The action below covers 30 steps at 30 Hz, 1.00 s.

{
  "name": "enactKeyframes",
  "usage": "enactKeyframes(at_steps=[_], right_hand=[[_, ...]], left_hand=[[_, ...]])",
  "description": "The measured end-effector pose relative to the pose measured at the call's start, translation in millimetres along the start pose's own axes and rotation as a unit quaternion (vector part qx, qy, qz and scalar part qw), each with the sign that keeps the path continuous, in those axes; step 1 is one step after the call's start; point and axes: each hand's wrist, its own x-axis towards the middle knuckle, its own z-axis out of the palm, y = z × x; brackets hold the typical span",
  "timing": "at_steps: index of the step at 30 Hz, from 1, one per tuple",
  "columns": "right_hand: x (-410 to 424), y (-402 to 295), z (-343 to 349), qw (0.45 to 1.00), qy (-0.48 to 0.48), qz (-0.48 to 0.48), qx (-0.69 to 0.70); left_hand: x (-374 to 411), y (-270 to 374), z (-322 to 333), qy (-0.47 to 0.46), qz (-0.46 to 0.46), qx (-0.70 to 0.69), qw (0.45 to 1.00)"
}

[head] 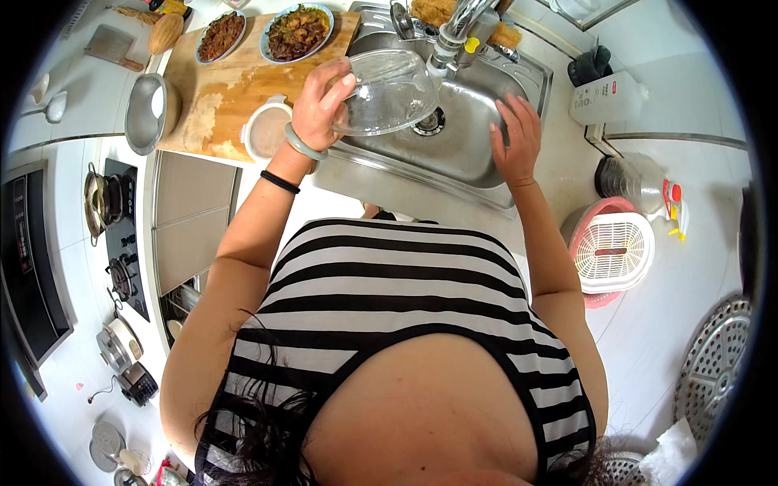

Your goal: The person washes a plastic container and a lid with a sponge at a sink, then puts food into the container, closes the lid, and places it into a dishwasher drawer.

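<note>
My left hand (pixel 322 100) grips a clear glass bowl (pixel 389 91) by its side, tilted over the left part of the stainless steel sink (pixel 468 143). The bowl looks wet. Above the sink's right side hangs my right hand (pixel 518 136), fingers spread and holding nothing. Whether its fingertips touch the sink's wall I cannot tell. Behind the bowl rises the chrome faucet (pixel 453 39), with a yellow tab on the fitting beside it. A black-and-silver drain strainer (pixel 430 123) shows in the basin below the bowl's rim.
Left of the sink, a wooden cutting board (pixel 200 115) bears two plates of cooked food (pixel 298 33), a lidded container (pixel 267 130) and a metal bowl (pixel 144 115) at its edge. A cleaver (pixel 110 45) lies farther left. To the right stand a white jug (pixel 605 100) and a plastic basket (pixel 614 252).
</note>
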Motion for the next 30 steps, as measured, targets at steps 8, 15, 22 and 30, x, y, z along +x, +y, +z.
enactKeyframes(at_steps=[8, 15, 22, 30], right_hand=[[4, -33, 22, 0.991, -0.054, 0.028, 0.122], [-8, -76, 34, 0.896, -0.176, 0.183, 0.364], [-35, -74, 46, 0.775, -0.212, 0.4, 0.44], [-52, -98, 28, 0.903, -0.101, 0.305, 0.287]], left_hand=[[-12, 12, -3, -0.004, -0.009, -0.018, 1.0], [-51, 69, 39, 0.044, -0.255, -0.161, 0.952], [-70, 97, 68, 0.017, -0.584, -0.409, 0.701], [-88, 100, 61, 0.015, -0.371, -0.395, 0.84]])
